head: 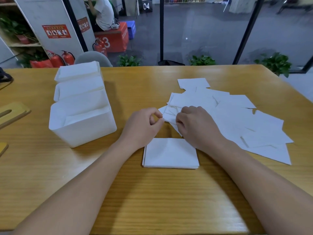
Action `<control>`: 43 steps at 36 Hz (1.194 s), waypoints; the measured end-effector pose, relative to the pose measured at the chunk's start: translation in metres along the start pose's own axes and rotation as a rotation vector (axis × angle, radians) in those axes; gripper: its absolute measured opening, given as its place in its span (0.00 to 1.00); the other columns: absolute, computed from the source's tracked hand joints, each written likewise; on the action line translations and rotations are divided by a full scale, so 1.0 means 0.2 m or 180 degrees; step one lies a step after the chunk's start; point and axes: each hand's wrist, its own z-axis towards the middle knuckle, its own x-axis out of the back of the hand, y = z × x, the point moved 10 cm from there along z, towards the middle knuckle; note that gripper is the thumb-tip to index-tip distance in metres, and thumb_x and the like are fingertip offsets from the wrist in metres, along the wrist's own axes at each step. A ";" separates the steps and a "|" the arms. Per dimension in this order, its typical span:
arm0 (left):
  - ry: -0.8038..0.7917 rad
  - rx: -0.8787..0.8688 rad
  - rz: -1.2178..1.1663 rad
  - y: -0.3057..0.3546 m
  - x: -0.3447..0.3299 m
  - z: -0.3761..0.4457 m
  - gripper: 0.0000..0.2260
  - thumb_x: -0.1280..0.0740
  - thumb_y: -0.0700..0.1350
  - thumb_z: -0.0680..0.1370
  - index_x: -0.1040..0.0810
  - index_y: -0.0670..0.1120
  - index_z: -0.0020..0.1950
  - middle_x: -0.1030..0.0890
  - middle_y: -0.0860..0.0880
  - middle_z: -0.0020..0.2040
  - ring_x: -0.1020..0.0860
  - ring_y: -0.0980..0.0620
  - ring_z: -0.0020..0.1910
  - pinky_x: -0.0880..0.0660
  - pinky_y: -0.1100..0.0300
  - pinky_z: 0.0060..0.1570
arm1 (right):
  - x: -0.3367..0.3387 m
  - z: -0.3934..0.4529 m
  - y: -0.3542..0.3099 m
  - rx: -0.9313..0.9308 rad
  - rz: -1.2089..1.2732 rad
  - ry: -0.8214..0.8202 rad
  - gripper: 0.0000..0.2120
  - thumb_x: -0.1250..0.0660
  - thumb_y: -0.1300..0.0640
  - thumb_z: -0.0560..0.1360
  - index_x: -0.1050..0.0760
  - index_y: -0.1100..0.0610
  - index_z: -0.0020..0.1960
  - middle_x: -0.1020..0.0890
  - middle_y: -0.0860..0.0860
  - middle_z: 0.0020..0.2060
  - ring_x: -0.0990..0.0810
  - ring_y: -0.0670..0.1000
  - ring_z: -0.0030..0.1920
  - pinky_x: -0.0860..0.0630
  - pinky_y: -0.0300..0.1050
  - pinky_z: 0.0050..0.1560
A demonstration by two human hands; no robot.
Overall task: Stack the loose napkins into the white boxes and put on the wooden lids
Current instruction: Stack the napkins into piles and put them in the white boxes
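Both hands work one napkin [166, 116] at the near edge of the loose pile [237, 119]: left hand [144, 124] pinches its corner, right hand [194, 124] curls fingers onto it. The neat stack [170, 153] lies at 6 o'clock from them, just beside; the boxes [81, 116] sit at 9 o'clock, nearer the left hand

A white "04" stands on a dark box [146, 6] on the floor far behind the table. A large white "3" is printed on the side of an orange-red block [113, 41] where a person sits. Two red posters [56, 31] on the white pillar carry text too small to read.
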 end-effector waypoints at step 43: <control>-0.0574 0.0216 -0.1580 -0.06 0.10 -0.15 0.08 0.27 0.44 0.84 0.15 0.54 0.62 0.32 0.47 0.32 0.34 0.46 0.33 0.32 0.56 0.34 | 0.03 -0.19 0.12 -0.1021 0.3134 -0.1141 0.12 0.25 0.60 0.80 0.18 0.48 0.60 0.27 0.54 0.29 0.26 0.55 0.31 0.28 0.49 0.38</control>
